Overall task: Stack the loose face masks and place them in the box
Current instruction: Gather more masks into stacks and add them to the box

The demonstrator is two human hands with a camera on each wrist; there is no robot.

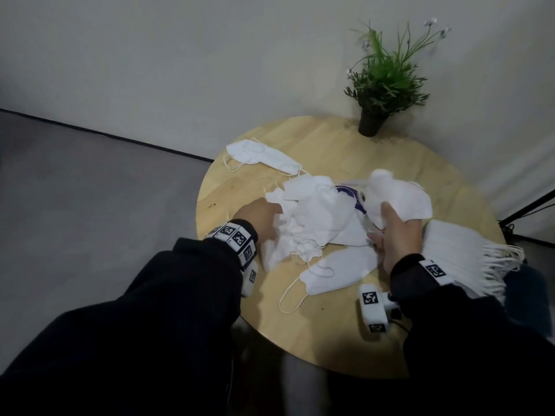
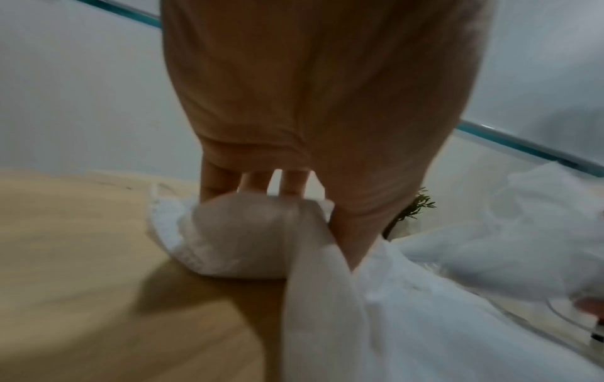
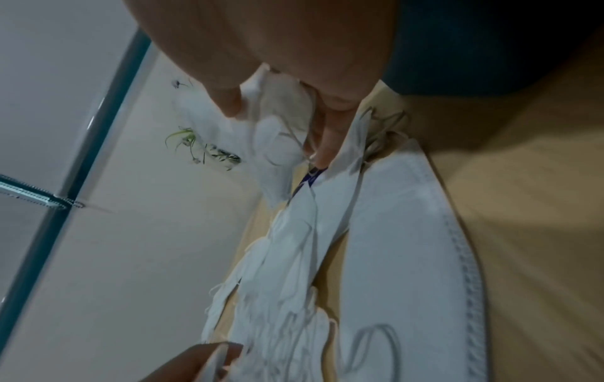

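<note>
White masks lie heaped at the middle of the frame on the round table, soft and folded, ear loops tangled. The left hand grips the heap's left edge while the right hand pinches one mask — best to lift slowly so loops slip free, squaring edges before adding it to the neat stack at right.

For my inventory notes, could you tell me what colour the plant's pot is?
The pot is black or very dark; the head view shows it best.
</note>
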